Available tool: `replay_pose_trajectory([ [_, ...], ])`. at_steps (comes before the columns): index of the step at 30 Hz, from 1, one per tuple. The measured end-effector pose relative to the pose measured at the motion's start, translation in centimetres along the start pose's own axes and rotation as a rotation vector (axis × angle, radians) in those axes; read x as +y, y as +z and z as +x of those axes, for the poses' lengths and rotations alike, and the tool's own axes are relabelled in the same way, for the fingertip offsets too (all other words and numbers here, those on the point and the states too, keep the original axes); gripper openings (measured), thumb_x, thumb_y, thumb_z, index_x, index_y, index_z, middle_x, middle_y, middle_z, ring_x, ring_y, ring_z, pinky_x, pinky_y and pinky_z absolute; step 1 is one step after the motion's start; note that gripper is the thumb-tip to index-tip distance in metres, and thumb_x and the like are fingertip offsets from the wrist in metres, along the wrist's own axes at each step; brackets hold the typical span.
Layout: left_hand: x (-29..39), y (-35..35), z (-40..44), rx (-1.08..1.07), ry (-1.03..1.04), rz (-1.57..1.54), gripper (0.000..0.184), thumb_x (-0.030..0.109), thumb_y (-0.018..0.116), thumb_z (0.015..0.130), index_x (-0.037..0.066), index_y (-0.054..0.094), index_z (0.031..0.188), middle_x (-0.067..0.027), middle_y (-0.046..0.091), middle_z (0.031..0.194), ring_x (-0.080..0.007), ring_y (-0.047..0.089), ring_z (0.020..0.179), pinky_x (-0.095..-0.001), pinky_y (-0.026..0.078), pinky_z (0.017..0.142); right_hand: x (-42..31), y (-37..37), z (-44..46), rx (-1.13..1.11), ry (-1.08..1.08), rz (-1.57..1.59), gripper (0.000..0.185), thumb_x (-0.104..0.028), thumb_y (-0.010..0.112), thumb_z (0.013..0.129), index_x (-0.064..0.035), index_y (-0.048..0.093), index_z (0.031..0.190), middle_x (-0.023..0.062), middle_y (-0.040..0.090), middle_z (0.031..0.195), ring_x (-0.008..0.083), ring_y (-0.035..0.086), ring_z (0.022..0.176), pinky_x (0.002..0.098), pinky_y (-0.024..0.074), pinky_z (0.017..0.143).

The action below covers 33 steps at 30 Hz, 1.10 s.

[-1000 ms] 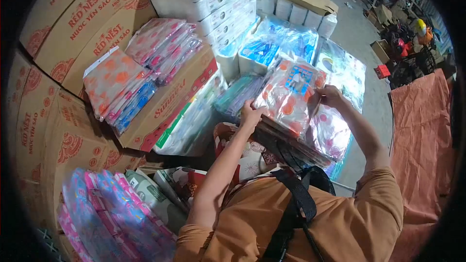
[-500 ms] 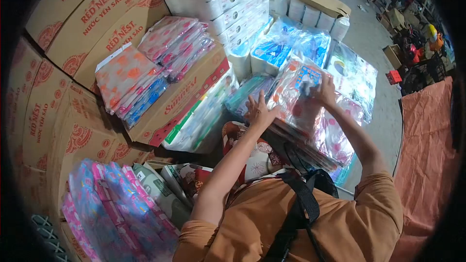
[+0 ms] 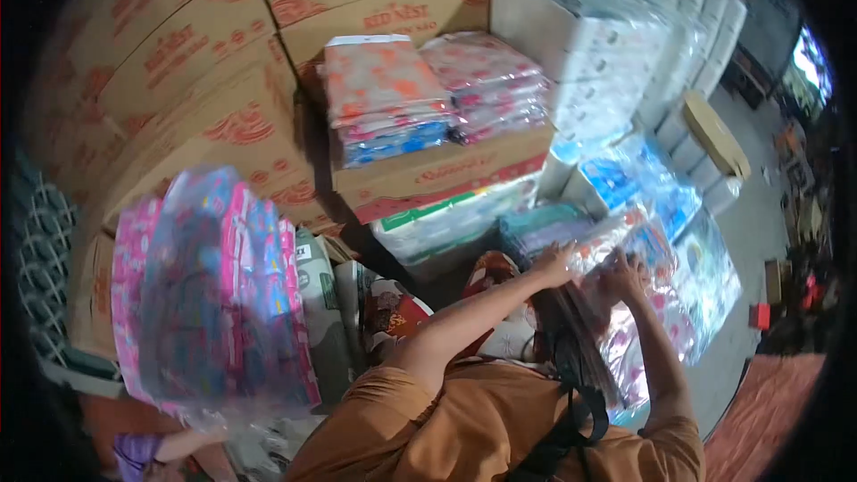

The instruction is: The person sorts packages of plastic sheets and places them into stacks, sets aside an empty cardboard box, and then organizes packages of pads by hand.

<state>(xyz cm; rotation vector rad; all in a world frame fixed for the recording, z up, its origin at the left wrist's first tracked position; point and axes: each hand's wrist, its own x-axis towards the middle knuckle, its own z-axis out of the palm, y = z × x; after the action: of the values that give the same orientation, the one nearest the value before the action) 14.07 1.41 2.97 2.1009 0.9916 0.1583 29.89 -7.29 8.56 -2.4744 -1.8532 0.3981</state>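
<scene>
My left hand (image 3: 555, 265) is at the left edge of a stack of clear plastic packages (image 3: 600, 243), beside the teal and purple packages (image 3: 543, 225). Motion blur hides what its fingers do. My right hand (image 3: 628, 277) rests on top of the same stack with its fingers bent; whether it grips the plastic cannot be made out. Pink-dotted packages (image 3: 644, 326) lie under my right forearm. On a carton (image 3: 446, 174) sit two piles, one of orange-patterned packages (image 3: 384, 80) and one of pink-dotted packages.
Red Nest cartons (image 3: 384, 18) are stacked behind. White wrapped packs (image 3: 571, 45) stand at the back right. A large bag of pink and blue packs (image 3: 219, 295) is at the left. Another person's arm (image 3: 187, 443) shows at the bottom left. An orange sheet (image 3: 768, 411) lies at the lower right.
The view has turned left, so the goods appear further right and another person's arm has come into view. My hands, apart and spread over the stack half a second ago, are now closer together on it.
</scene>
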Motion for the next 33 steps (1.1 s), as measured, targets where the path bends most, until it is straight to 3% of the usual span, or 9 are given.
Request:
replay_pose_trajectory([
  [2,-1.5,0.1,1.2,0.114,0.049,-0.008,0.069,0.035,0.061,0.067,0.010,0.032,0.124,-0.0217,0.037,0.122,-0.0341,0.034,0.114,-0.0404,0.031,0.092,6.6,4.3,5.0,0.068,0.004,0.054,0.039,-0.041,0.060,0.067,-0.0093,0.061,0.089,0.0185,0.055,0.097,0.0345,0.052,0.092,0.0431,0.0402,0.080],
  [5,-3.7,-3.1,2.8,0.295,0.154,-0.214,0.044,0.031,0.063,0.065,0.008,0.053,0.102,-0.0155,0.054,0.100,-0.0268,0.052,0.091,-0.0356,0.042,0.077,5.3,-1.3,8.1,-0.048,-0.459,-0.318,0.031,-0.035,0.059,0.068,-0.0042,0.062,0.066,0.0150,0.060,0.069,0.0319,0.057,0.069,0.0405,0.0441,0.065],
  [10,-4.5,-16.6,-0.7,0.743,0.110,-0.292,0.019,0.023,0.061,0.070,0.004,0.061,0.072,-0.0079,0.061,0.068,-0.0166,0.057,0.063,-0.0304,0.045,0.059,-7.3,-8.9,13.7,-0.139,-0.846,-0.762,0.025,-0.022,0.049,0.073,-0.0042,0.060,0.060,0.0173,0.059,0.071,0.0308,0.057,0.071,0.0400,0.0446,0.063],
  [12,-5.7,-21.1,-2.0,0.798,0.119,-0.380,0.023,0.026,0.060,0.071,0.003,0.060,0.073,-0.0098,0.060,0.067,-0.0165,0.057,0.062,-0.0308,0.044,0.058,-13.2,-11.5,13.3,0.193,-1.057,-0.258,0.020,-0.019,0.052,0.069,-0.0018,0.056,0.059,0.0169,0.057,0.065,0.0320,0.056,0.061,0.0402,0.0433,0.055],
  [14,-5.2,-25.2,-5.0,1.008,0.044,-0.201,0.022,0.026,0.056,0.072,0.005,0.060,0.078,-0.0124,0.060,0.072,-0.0279,0.059,0.068,-0.0357,0.045,0.061,-18.7,-12.3,16.1,0.295,-1.227,-0.377,0.019,-0.017,0.050,0.071,0.0000,0.054,0.062,0.0180,0.056,0.066,0.0339,0.055,0.062,0.0414,0.0430,0.056],
  [18,-5.7,-30.3,-8.6,1.252,0.070,0.032,0.016,0.019,0.054,0.072,0.004,0.056,0.077,-0.0158,0.059,0.074,-0.0297,0.057,0.075,-0.0391,0.044,0.065,-29.9,-12.8,15.7,0.362,-0.912,0.073,0.020,-0.016,0.049,0.074,0.0013,0.055,0.067,0.0164,0.058,0.077,0.0335,0.055,0.073,0.0401,0.0436,0.062],
  [20,-6.0,-32.1,-10.1,1.445,0.084,0.403,0.019,0.021,0.055,0.073,0.006,0.058,0.084,-0.0132,0.058,0.078,-0.0286,0.056,0.078,-0.0369,0.043,0.067,-33.4,-11.4,16.9,0.554,-1.167,0.221,0.019,-0.015,0.049,0.074,0.0009,0.056,0.081,0.0151,0.059,0.081,0.0335,0.055,0.077,0.0396,0.0440,0.066],
  [28,-8.3,-33.7,-13.0,1.108,-0.366,0.606,0.026,0.014,0.054,0.072,0.019,0.059,0.097,-0.0127,0.028,0.125,-0.0291,0.025,0.117,-0.0502,0.030,0.084,-40.1,-8.1,16.3,0.643,-0.986,0.034,0.026,-0.012,0.049,0.072,-0.0083,0.054,0.098,0.0099,0.048,0.110,0.0299,0.041,0.105,0.0427,0.0367,0.078],
  [33,-11.2,-34.0,-11.4,1.270,-0.233,0.387,0.032,0.019,0.056,0.070,0.005,0.057,0.099,-0.0215,0.013,0.133,-0.0389,0.019,0.122,-0.0493,0.032,0.089,-39.7,-8.2,16.9,0.609,-1.066,0.037,0.018,-0.009,0.049,0.070,-0.0066,0.055,0.087,0.0105,0.058,0.090,0.0283,0.054,0.085,0.0410,0.0406,0.071],
])
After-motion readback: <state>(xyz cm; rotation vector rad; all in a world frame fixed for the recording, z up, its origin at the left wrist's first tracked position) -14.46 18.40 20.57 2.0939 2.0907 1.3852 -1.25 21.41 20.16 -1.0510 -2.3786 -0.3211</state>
